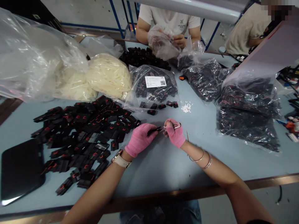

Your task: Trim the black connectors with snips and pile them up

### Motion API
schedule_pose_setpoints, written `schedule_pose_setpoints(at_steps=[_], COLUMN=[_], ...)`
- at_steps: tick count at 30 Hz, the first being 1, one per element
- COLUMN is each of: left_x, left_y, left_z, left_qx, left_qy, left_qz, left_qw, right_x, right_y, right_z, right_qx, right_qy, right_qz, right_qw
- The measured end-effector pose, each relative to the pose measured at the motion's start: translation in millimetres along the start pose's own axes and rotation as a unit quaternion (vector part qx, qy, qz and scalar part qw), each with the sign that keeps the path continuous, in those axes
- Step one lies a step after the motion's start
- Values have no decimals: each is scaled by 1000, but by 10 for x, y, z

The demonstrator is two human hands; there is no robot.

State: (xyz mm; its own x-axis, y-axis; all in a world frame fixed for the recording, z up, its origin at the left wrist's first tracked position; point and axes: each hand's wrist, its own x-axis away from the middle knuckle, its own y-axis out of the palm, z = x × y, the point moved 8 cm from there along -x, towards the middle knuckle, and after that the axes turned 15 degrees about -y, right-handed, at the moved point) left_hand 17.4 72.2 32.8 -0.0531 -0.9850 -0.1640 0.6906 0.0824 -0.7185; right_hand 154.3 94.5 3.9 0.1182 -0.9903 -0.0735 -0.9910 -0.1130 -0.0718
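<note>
Your blue-grey worktable [154, 174] runs the full width. Top L, a big clear plastic bag [32, 59] bulges over the far L side, w/ a bag of cream-colored strips [109, 74] just to its R. Across from you, a co-worker in a white tee [169, 18] has both hands on a clear bag. Far R, two stacked bags of blk parts [247, 121]; another bag of blk parts [205, 81] lies just behind, to their L.

L of your hands: a wide loose heap of blk plastic housings w/ red clips [93, 137], & a flat blk panel [22, 168] beside it near the L edge. Ctr back, a labeled clear bag of blk parts [158, 93].

Both hands are in pink gloves, ctr table, close together. Your L hand [141, 138] is pinched narrow on a small blk part [152, 132], its end sticking out toward the R. Your R hand [175, 133] grips a slim metal tool w/ looped end [177, 125], tip at or near that part; can't tell if touching. Behind the R hand, approx. ctr: a scatter of tiny white pcs [187, 107].
</note>
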Motion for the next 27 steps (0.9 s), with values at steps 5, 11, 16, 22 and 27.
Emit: schedule_pose_setpoints(at_steps=[5, 11, 16, 22, 27], left_x=[1, -2, -3, -1, 0], left_y=[-11, -9, -11, -5, -8], left_z=[18, 9, 5, -6, -6], left_qx=[-1, 0, -1, -4, 5], left_qy=[4, 2, -3, -6, -4], left_qz=[7, 3, 0, 0, 5], left_qw=[1000, 1000, 1000, 1000, 1000], right_x=[-12, -24, -20, -1, -4], right_y=[-60, -12, 18, 22, -23], right_z=[-7, 13, -65, -97, 10], right_qx=[-34, -24, 31, 51, 5], right_qy=[18, 16, -25, -47, 0], right_qz=[44, 19, -16, -28, 8], right_qw=[998, 999, 999, 997, 1000])
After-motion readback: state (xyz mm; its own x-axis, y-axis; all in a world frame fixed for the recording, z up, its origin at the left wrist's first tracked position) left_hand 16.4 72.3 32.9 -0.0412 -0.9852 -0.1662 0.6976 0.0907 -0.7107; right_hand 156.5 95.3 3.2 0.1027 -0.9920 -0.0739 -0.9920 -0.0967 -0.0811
